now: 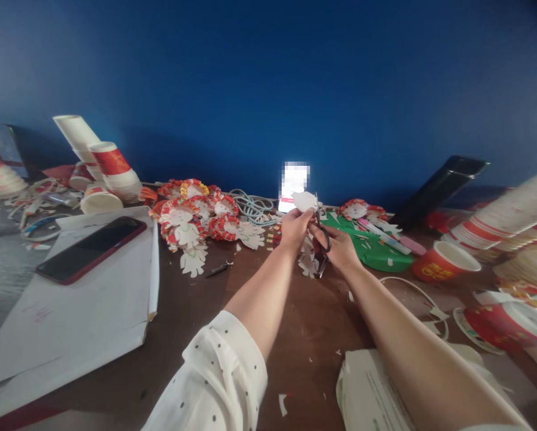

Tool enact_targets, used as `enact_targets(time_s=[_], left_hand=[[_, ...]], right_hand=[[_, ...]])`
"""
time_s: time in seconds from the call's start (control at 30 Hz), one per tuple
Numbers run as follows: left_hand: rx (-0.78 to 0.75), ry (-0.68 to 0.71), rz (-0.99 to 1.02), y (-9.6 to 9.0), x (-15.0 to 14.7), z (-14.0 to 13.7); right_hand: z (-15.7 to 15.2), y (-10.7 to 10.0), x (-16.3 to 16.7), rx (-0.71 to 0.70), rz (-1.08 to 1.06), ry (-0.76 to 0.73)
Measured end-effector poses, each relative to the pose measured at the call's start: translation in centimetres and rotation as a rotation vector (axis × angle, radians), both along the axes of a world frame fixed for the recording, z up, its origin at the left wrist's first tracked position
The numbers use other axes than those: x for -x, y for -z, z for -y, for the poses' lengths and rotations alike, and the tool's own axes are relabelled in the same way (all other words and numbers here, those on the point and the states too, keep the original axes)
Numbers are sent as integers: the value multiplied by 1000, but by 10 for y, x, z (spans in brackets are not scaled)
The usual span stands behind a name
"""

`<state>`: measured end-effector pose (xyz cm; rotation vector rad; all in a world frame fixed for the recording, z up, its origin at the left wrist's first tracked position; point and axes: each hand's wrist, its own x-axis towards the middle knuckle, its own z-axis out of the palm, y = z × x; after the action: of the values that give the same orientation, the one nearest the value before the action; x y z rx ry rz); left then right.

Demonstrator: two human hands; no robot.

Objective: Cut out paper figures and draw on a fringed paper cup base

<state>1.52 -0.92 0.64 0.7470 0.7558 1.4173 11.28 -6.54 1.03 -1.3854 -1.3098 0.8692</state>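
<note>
Over the middle of the table my left hand (296, 227) pinches a piece of white paper (304, 200). My right hand (337, 245) has its fingers in the dark handles of a pair of scissors (325, 238), whose blades point up along the paper's right edge. Behind the paper a bright phone screen (288, 205) stands near the wall. White paper cutouts (308, 264) lie below my hands. To the left sits a heap of red, white and yellow paper figures (196, 212); a small black pen-like tool (218, 270) rests in front of it.
A phone (93, 248) lies on a white board (102, 317) at left. Paper cups (115, 170) are stacked behind it. Right of my hands are green paper (385, 258), a red cup (445, 262), a long cup stack (506, 209) and a cable (423, 293). Paper scraps (283, 404) litter the brown table (295, 335).
</note>
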Motion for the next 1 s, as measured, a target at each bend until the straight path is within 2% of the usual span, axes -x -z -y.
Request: enact_targets(time_s=[0.3,0.63,1.0], left_hand=[[-4,-2,-25,0,1,-1],[-14,3,20,3,0,-4],[43,20,47,-3,2,-1]], right_hand=[[1,-1,1,-7,-38,-4],[0,-1,-3,2,13,-6],[1,-1,-4,-12,52,-23]])
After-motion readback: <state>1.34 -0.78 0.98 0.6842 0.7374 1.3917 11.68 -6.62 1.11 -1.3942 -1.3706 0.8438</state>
